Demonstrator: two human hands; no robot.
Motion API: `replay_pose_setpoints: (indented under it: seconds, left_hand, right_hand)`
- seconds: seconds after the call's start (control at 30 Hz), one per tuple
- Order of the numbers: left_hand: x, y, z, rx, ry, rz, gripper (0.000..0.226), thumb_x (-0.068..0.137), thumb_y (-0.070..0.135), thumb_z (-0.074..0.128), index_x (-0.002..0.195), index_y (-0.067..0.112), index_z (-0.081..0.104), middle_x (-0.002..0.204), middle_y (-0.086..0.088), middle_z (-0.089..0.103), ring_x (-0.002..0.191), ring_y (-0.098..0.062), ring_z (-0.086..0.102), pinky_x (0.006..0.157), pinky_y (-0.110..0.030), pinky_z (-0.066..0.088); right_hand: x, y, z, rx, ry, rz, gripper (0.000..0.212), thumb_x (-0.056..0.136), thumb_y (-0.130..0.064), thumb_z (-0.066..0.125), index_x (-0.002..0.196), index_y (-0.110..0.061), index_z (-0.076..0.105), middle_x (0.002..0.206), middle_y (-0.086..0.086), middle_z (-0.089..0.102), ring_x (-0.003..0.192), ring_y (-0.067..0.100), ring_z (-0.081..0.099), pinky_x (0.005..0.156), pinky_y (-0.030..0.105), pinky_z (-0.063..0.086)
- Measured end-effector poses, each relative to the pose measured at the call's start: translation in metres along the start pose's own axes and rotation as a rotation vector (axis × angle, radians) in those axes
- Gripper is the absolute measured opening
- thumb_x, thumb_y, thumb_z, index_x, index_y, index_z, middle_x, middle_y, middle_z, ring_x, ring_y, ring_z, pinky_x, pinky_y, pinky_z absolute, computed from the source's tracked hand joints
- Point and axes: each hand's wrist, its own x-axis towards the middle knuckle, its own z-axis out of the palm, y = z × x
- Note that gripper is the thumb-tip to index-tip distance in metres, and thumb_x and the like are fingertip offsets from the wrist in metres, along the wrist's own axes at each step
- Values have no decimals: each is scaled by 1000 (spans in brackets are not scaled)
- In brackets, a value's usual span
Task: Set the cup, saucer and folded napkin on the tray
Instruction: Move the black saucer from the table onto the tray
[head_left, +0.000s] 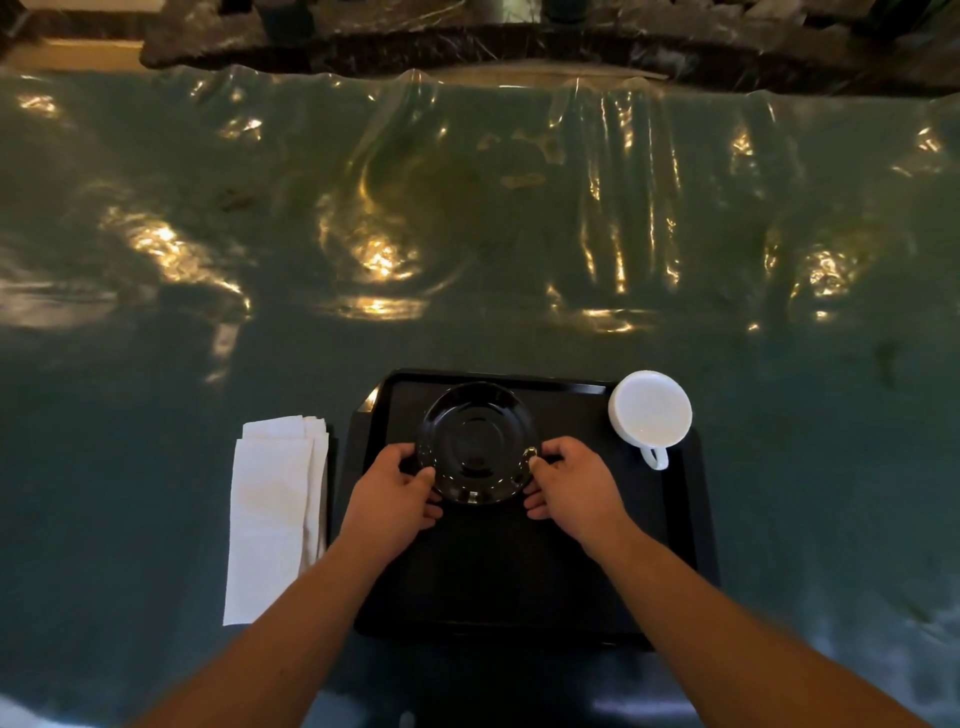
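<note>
Both hands, left (402, 486) and right (569, 483), pinch saucer (478, 441) rim, centring it on tray (519, 571); cup (650, 409), napkin (275, 514) wait.

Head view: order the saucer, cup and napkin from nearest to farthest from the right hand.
1. Saucer: black, on the tray, its rim in the right hand grip.
2. Cup: white, at the tray's far right corner.
3. Napkin: folded, on the table left of the tray, beyond the left hand.
</note>
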Motion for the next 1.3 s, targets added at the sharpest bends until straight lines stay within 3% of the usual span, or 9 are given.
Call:
replay_pose_setpoints:
  seconds: [0.2, 0.43, 0.53, 0.6, 0.73, 0.83, 0.97, 1.13, 1.3]
  left_hand:
    - [5, 11, 1, 22, 24, -9, 40, 103, 19, 61, 141, 22, 50, 91, -5, 75, 72, -17, 77, 65, -31, 63]
    - [11, 17, -2, 137, 66, 23, 41, 102, 25, 63, 141, 23, 52, 84, 1, 76, 68, -13, 76, 75, -41, 66]
    - [6, 24, -15, 357, 139, 121, 40, 97, 40, 64, 134, 28, 56, 77, 7, 73, 71, -10, 73, 75, -37, 60]
    - [3, 28, -30, 376, 204, 180, 37, 96, 43, 64, 129, 28, 59, 79, 11, 70, 75, -7, 68, 73, -33, 55]
    - [4, 28, -72, 334, 303, 224, 32, 93, 41, 67, 122, 29, 61, 94, 15, 69, 84, -9, 65, 72, -31, 45]
    - [9, 15, -106, 304, 368, 186, 39, 90, 41, 69, 126, 28, 62, 115, 10, 69, 94, -13, 67, 79, -31, 44]
    - [7, -18, -146, 329, 417, 89, 48, 89, 40, 70, 133, 24, 60, 135, 0, 63, 111, -22, 64, 86, -37, 50]
    - [-1, -52, -172, 363, 387, -46, 51, 91, 43, 71, 133, 19, 57, 128, -2, 64, 92, -18, 58, 77, -35, 46]
    - [-4, -75, -181, 332, 310, -134, 52, 87, 49, 72, 129, 22, 56, 113, 4, 67, 91, -18, 63, 71, -33, 46]
  right_hand:
    - [9, -9, -1, -34, -3, -10, 11, 105, -19, 61, 116, -19, 65, 89, 10, 77, 75, 19, 78, 62, 29, 64]
    - [9, -18, -2, -120, 45, -21, 16, 104, -24, 63, 118, -17, 61, 89, 6, 75, 73, 18, 75, 61, 31, 64]
    - [1, -21, -2, -313, 247, -212, 35, 98, -33, 69, 129, -23, 56, 84, -2, 69, 77, 12, 68, 70, 33, 57]
    - [-8, -33, 5, -318, 293, -324, 35, 96, -33, 70, 128, -24, 59, 81, -4, 67, 75, 8, 65, 68, 31, 53]
    - [-20, -66, 51, -361, 128, -497, 27, 93, -40, 71, 119, -33, 64, 90, -10, 67, 78, 6, 65, 76, 36, 59]
    - [-20, -89, 96, -415, 8, -592, 36, 92, -42, 73, 125, -33, 65, 105, -10, 64, 83, 7, 63, 83, 36, 59]
    - [-18, -112, 147, -484, -89, -701, 45, 93, -39, 73, 136, -31, 62, 121, -7, 63, 107, 11, 61, 95, 31, 52]
    - [-9, -127, 192, -667, -209, -774, 55, 94, -37, 73, 145, -25, 56, 139, 2, 61, 127, 20, 59, 105, 38, 50]
    - [4, -132, 218, -848, -275, -724, 65, 94, -34, 74, 152, -24, 47, 144, 8, 56, 131, 28, 56, 107, 42, 50]
